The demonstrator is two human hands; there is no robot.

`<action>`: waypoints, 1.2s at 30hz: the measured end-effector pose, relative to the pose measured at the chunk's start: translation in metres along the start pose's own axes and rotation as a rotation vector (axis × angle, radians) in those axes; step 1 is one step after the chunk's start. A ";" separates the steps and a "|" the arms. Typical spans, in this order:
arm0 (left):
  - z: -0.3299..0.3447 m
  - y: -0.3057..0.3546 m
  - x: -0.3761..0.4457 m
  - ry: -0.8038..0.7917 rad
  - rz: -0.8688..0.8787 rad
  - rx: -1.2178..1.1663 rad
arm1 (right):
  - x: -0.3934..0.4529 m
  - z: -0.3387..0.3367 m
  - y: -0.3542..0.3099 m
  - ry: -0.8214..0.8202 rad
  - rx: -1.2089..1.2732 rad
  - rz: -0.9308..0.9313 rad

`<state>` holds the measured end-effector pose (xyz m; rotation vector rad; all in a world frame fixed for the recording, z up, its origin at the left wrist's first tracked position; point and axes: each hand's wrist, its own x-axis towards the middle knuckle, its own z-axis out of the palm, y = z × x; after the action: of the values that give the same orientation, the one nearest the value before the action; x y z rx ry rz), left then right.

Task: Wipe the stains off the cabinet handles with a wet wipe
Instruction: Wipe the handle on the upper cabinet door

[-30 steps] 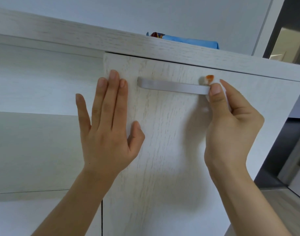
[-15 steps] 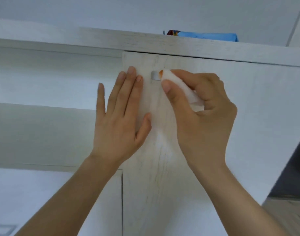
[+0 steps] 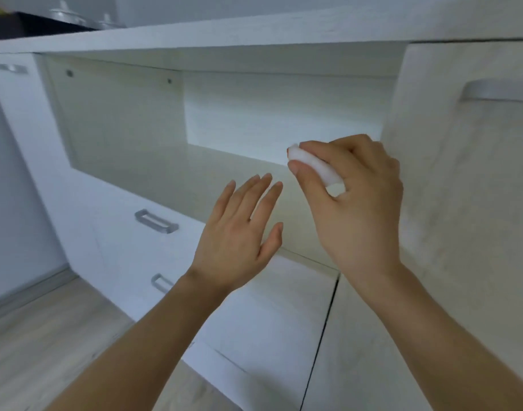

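We hold the folded white wet wipe (image 3: pixel 313 164) in our right hand (image 3: pixel 358 203), thumb beneath and fingers curled over it, so that grip is clamped on the wipe, up in front of the open recess of the pale wood-grain cabinet (image 3: pixel 467 203). Our left hand (image 3: pixel 239 232) hangs beside it with fingers straight and spread, holding nothing and, as far as we can tell, touching nothing. The wipe should handle as something very light, soft and damp: it will fold or slip out of a loose pinch, so we judge it best kept as a thick pad pressed between thumb and fingertips, with one end left free to rub with. No stain shows on the side turned towards us. The curved grey metal handle (image 3: pixel 497 90) sits near the top right edge of the cabinet, above and to the right of the wipe, with room beneath it for fingers to wrap round. The upper silver drawer handle (image 3: pixel 156 221) and the lower silver drawer handle (image 3: pixel 162 283) stand proud of the drawer fronts at lower left, well apart from both hands, and a small grey handle (image 3: pixel 11 68) shows at the top left corner. The wooden floor (image 3: pixel 46 336) in front is open, and the deep recess gives free space; the overhanging top edge above it is what our knuckles could strike.
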<state>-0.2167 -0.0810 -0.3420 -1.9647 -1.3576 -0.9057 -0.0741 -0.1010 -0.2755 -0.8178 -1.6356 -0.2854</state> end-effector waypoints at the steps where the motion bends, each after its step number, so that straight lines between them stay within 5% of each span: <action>1: 0.000 -0.005 -0.005 -0.036 -0.009 0.021 | 0.000 0.005 0.001 -0.038 0.018 0.004; 10: 0.005 -0.073 -0.053 -0.183 -0.121 0.127 | -0.022 0.068 -0.008 -0.350 0.128 0.117; 19: 0.026 -0.221 -0.105 -0.312 -0.198 0.093 | -0.055 0.178 -0.055 -0.392 0.127 0.277; 23: 0.065 -0.280 -0.121 -0.274 -0.055 0.011 | -0.077 0.227 -0.066 -0.301 0.103 0.299; 27: 0.103 -0.316 -0.117 -0.077 0.128 -0.212 | -0.097 0.261 -0.070 -0.077 -0.007 0.265; 36: 0.140 -0.324 -0.092 0.235 0.344 -0.635 | -0.101 0.285 -0.076 0.166 -0.152 0.473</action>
<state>-0.5171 0.0781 -0.4730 -2.3481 -0.6023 -1.4569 -0.3382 -0.0205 -0.4217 -1.2340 -1.2323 -0.1377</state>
